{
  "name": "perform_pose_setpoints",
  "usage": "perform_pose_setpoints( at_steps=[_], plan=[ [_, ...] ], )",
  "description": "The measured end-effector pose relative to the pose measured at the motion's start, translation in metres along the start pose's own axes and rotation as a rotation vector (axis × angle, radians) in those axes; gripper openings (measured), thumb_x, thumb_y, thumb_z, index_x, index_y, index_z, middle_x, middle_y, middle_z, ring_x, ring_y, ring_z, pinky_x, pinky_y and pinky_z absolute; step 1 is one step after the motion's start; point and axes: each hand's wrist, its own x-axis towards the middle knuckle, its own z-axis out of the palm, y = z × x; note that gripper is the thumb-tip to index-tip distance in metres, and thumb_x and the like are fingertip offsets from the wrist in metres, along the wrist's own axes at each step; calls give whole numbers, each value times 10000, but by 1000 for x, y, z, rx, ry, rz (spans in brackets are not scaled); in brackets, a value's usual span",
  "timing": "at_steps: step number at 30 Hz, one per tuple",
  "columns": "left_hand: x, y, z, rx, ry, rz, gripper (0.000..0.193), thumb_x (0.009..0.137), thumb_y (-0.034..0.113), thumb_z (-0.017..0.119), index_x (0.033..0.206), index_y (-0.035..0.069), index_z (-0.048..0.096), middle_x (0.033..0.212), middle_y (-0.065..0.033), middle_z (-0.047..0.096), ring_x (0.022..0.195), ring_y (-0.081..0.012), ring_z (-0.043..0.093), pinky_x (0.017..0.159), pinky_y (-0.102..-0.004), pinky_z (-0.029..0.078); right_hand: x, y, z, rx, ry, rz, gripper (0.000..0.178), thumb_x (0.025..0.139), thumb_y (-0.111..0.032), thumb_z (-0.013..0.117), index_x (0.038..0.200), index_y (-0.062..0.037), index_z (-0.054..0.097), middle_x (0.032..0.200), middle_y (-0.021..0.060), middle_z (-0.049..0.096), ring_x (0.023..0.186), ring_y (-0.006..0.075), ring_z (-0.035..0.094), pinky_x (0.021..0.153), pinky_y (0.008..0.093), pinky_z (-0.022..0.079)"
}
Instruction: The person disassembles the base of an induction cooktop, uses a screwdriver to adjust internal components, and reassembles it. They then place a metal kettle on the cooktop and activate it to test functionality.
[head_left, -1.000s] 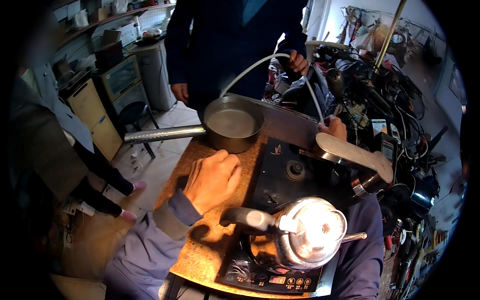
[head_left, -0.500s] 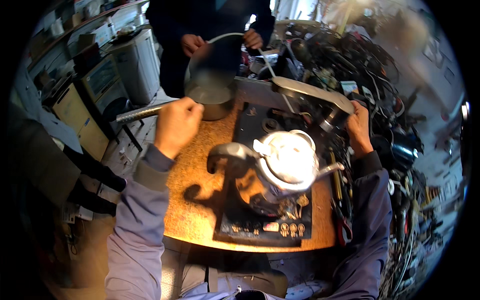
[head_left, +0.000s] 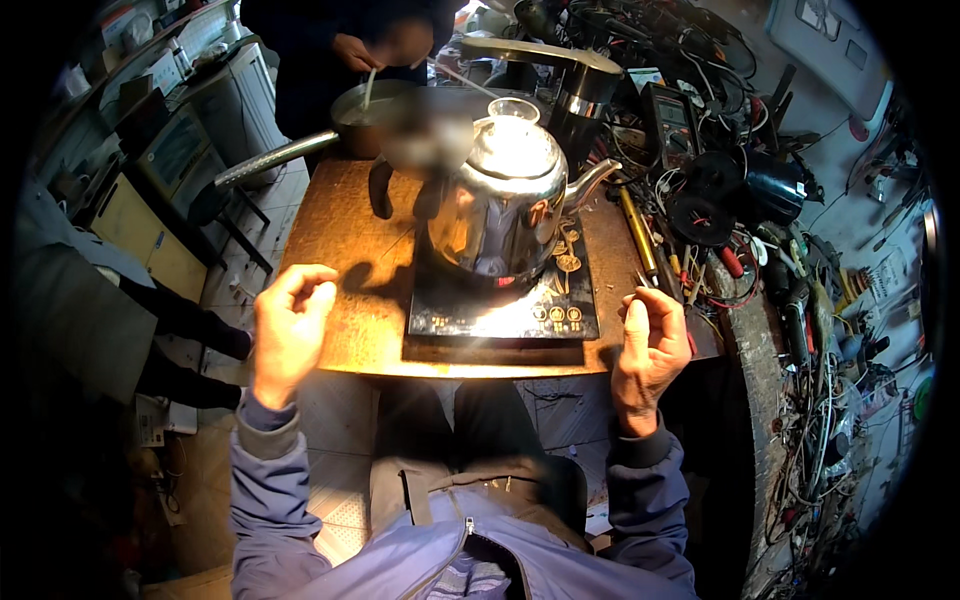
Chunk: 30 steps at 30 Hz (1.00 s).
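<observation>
Metal kettle [head_left: 490,232] upright on a black hotplate [head_left: 440,321], contents hidden; saucepan [head_left: 355,140] beyond, to the left, a pale tube [head_left: 370,90] reaching into it. The 2 hands — left hand [head_left: 290,330] and right hand [head_left: 648,355] — hover by the table's [head_left: 325,225] near edge, loosely curled; whether thumb meets forefinger cannot be told.

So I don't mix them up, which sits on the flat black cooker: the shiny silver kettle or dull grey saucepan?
The shiny, spouted silver kettle; the dull grey, long-handled saucepan is off the flat black cooker, away to its left.
</observation>
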Motion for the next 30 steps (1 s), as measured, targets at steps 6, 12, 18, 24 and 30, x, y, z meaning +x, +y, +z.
perform_pose_setpoints(
  at_steps=[6,12,18,24,30],
  plan=[
    [-10,-1,28,-165,-34,-56,211,1068,198,608,1016,21,709,760,48,585,635,-9,490,571,-194,401,-11,18,6,97,-1,101,160,1029,-31,548,1142,26,647,1041,76,667,948,140,632,860,275,515],
    [-11,9,54,-160,-40,-112,250,1072,218,585,959,21,689,738,22,573,636,-33,495,580,-219,396,-16,21,3,81,-27,51,175,997,-14,549,1126,47,650,1098,113,655,1000,182,645,919,310,522],
    [-20,12,58,-22,-41,-20,291,1056,146,547,799,11,567,699,-11,509,631,-77,459,549,-287,370,-21,20,3,-63,29,-100,183,910,29,556,1035,73,682,1126,180,671,996,224,654,886,318,526],
    [-26,13,49,132,-21,204,303,984,99,546,697,22,484,651,-77,385,563,-210,413,521,-354,334,-24,18,4,-132,4,-147,185,938,-42,525,995,65,665,1115,211,681,1002,297,651,900,392,526],
    [-13,25,60,165,36,239,336,966,89,670,695,21,485,620,-117,426,508,-300,459,498,-406,371,-24,23,-1,-141,17,-71,171,1028,-64,462,956,54,564,1070,165,622,979,227,576,910,349,454]
  ],
)
